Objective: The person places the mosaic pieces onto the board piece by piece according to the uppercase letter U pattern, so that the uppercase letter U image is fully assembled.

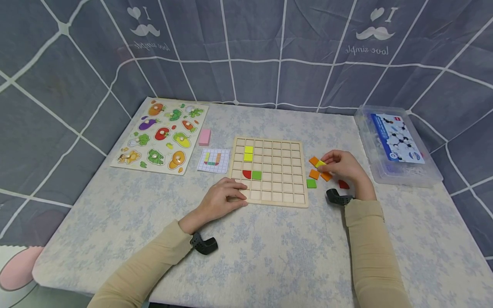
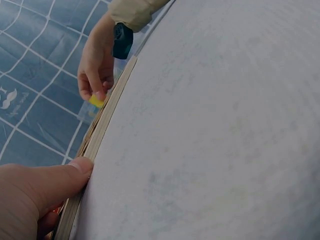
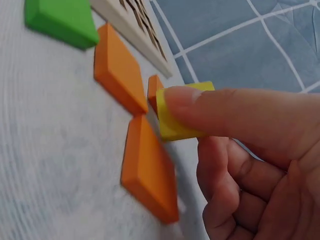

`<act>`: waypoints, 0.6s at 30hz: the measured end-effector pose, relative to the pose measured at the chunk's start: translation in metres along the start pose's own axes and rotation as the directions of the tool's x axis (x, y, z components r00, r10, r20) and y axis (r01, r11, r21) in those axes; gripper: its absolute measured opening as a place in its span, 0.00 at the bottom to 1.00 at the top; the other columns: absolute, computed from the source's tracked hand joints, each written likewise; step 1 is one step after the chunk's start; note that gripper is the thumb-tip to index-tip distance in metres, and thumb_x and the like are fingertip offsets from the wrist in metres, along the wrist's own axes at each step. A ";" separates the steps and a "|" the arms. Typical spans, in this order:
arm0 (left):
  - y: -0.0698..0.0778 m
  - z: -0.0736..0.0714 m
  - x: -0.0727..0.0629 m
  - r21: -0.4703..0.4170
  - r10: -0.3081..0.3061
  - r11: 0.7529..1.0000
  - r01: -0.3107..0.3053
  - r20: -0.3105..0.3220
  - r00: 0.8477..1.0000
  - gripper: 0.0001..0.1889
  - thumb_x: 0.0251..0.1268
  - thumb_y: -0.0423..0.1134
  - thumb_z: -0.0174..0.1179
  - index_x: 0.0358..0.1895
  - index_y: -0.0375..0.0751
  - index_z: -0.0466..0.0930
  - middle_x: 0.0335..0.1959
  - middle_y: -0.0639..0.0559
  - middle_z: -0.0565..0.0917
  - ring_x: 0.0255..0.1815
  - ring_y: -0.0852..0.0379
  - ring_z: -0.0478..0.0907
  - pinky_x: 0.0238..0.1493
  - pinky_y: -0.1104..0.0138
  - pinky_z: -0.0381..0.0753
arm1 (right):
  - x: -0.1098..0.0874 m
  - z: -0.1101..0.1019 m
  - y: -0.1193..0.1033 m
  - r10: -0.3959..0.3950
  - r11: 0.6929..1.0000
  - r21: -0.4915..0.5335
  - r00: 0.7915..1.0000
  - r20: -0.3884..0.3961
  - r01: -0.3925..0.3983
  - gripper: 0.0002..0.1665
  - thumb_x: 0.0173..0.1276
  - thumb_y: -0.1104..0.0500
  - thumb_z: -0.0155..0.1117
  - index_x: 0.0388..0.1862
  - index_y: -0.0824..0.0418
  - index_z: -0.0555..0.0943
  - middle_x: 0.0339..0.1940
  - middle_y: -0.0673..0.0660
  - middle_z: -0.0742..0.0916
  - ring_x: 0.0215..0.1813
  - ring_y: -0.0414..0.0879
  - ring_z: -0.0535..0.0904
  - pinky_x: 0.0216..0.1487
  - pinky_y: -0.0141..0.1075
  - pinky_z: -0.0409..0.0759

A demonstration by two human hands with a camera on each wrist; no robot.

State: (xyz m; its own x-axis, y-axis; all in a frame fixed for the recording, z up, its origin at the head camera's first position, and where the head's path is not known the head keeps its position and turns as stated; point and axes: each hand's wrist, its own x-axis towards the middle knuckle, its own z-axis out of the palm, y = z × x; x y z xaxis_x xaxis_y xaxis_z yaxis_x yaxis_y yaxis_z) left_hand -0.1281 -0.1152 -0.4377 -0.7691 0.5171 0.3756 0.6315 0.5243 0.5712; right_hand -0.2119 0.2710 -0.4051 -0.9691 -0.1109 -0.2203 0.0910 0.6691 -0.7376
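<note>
In the head view my left hand (image 1: 221, 199) rests at the near left corner of a wooden grid board (image 1: 276, 175), its thumb (image 2: 80, 165) against the front edge in the left wrist view. Two yellow squares (image 1: 248, 153), a red quarter-round tile (image 1: 247, 174) and a green square (image 1: 256, 175) lie in the grid. Right of the board, my right hand (image 1: 343, 164) pinches a yellow square tile (image 3: 167, 122) between thumb and index finger. Below it are several orange square tiles (image 3: 150, 172). A loose green square (image 1: 311, 184) and a red tile (image 1: 344, 184) lie nearby.
Left of the board lie a pattern card (image 1: 213, 161) and a pink block (image 1: 205, 137). Farther left is a vegetable puzzle board (image 1: 169, 147). A clear plastic box (image 1: 408, 171) stands at the right. Grey curtain (image 1: 254, 42) hangs behind the table.
</note>
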 end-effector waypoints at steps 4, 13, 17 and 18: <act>0.000 0.000 0.000 -0.002 -0.005 1.000 0.005 0.003 1.000 0.05 0.51 0.41 0.71 0.30 0.45 0.88 0.46 0.52 0.84 0.50 0.54 0.74 0.54 0.62 0.72 | 0.000 0.000 -0.006 -0.014 1.000 -0.001 1.000 -0.015 0.014 0.20 0.60 0.53 0.69 0.44 0.66 0.76 0.36 0.60 0.80 0.34 0.50 0.76 0.32 0.34 0.77; 0.000 0.000 0.000 0.000 0.000 1.000 0.000 0.000 1.000 0.05 0.51 0.41 0.71 0.30 0.45 0.88 0.46 0.52 0.84 0.50 0.54 0.74 0.54 0.61 0.73 | -0.001 0.009 -0.027 -0.087 0.996 -0.024 0.996 -0.025 0.086 0.16 0.65 0.52 0.64 0.45 0.62 0.80 0.41 0.60 0.83 0.39 0.51 0.78 0.33 0.38 0.76; 0.001 0.000 0.000 -0.001 0.010 1.000 -0.010 -0.008 1.000 0.05 0.51 0.40 0.71 0.30 0.45 0.88 0.46 0.52 0.84 0.51 0.53 0.74 0.54 0.61 0.73 | -0.001 0.015 -0.039 -0.121 0.992 -0.048 0.993 -0.005 0.121 0.14 0.67 0.56 0.61 0.48 0.62 0.80 0.44 0.61 0.83 0.42 0.53 0.78 0.38 0.42 0.77; 0.001 0.000 0.000 -0.003 0.008 1.000 -0.008 -0.008 1.000 0.05 0.51 0.40 0.71 0.30 0.44 0.88 0.46 0.52 0.84 0.51 0.52 0.74 0.54 0.60 0.72 | -0.001 0.016 -0.041 -0.135 0.989 -0.054 0.991 0.001 0.135 0.14 0.68 0.56 0.61 0.48 0.63 0.80 0.45 0.62 0.83 0.43 0.53 0.78 0.39 0.43 0.78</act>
State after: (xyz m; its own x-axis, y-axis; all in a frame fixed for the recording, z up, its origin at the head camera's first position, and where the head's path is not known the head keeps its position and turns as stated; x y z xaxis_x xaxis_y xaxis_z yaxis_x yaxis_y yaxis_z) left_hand -0.1277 -0.1145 -0.4375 -0.7648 0.5159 0.3860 0.6374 0.5183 0.5701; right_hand -0.2111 0.2316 -0.3848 -0.9722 -0.2011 -0.1197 -0.0528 0.6869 -0.7249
